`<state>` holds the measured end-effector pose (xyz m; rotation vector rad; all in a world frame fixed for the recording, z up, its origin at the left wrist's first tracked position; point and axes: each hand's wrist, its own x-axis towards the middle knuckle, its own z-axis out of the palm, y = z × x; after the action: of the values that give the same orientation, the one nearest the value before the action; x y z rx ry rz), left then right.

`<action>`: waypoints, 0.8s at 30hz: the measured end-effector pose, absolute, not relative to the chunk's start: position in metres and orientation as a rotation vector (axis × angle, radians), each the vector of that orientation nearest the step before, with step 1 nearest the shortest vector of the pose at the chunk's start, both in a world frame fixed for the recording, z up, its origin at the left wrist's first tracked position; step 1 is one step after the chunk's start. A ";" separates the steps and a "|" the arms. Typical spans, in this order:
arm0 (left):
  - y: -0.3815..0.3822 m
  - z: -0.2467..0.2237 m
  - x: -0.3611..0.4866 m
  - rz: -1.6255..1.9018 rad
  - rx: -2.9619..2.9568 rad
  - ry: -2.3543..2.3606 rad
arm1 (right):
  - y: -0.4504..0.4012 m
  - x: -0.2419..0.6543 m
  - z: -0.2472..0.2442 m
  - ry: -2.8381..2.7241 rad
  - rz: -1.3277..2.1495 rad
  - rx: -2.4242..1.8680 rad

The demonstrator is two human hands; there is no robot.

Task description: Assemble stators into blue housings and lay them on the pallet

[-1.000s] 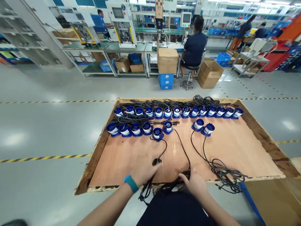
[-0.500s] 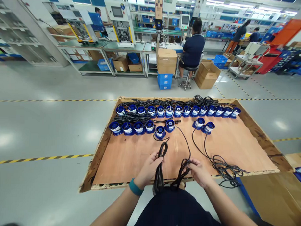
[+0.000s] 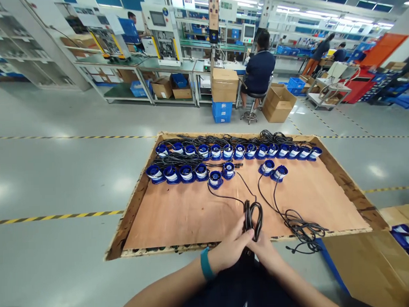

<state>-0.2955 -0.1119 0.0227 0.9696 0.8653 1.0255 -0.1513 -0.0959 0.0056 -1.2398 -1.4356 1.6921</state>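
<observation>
Both hands meet at the front edge of a wooden tray, around coiled black cables [image 3: 256, 214]. My left hand [image 3: 233, 245] wears a teal wristband and is closed on the bundled coils. Pressed against it from the other side, my right hand [image 3: 264, 250] also grips the bundle; its fingers are partly hidden. Cables run from the bundle to a blue round device [image 3: 215, 180] and to another blue device [image 3: 228, 170] behind it. Right of these stand two more blue devices [image 3: 279, 173], their loose cables [image 3: 302, 226] tangled over the tray's front edge.
The wooden tray [image 3: 348, 184] has raised sides and holds rows of several blue devices [image 3: 239, 151] with black cables [image 3: 274, 136] behind. An open carton [image 3: 372, 264] is at the lower right. Beyond, a seated person [image 3: 260, 68] works near stacked boxes [image 3: 224, 85].
My left hand has moved right with its coiled cable and joined my right hand. The two separate cable bundles are now together, and the front device's cable stretches to the right.
</observation>
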 end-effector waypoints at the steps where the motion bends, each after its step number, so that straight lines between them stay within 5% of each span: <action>1: -0.112 0.026 -0.304 0.950 1.100 0.869 | -0.092 -0.144 0.011 -1.490 1.824 -1.213; 8: -0.051 0.003 -0.399 0.657 2.068 1.673 | -0.043 -0.070 0.083 -1.825 2.323 -1.260; 12: 0.015 -0.026 -0.426 0.346 2.557 1.729 | -0.023 -0.050 0.128 -2.301 2.237 -1.385; 19: 0.081 -0.052 -0.392 0.192 2.465 1.976 | 0.020 -0.047 0.153 -2.704 1.719 -1.177; 24: 0.102 -0.057 -0.363 0.194 2.236 2.362 | 0.053 -0.034 0.156 -2.551 1.851 -1.193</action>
<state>-0.3627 0.1017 -0.0574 2.2360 2.3624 0.1937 -0.0344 0.0528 0.1558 -1.1926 -2.5514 1.8506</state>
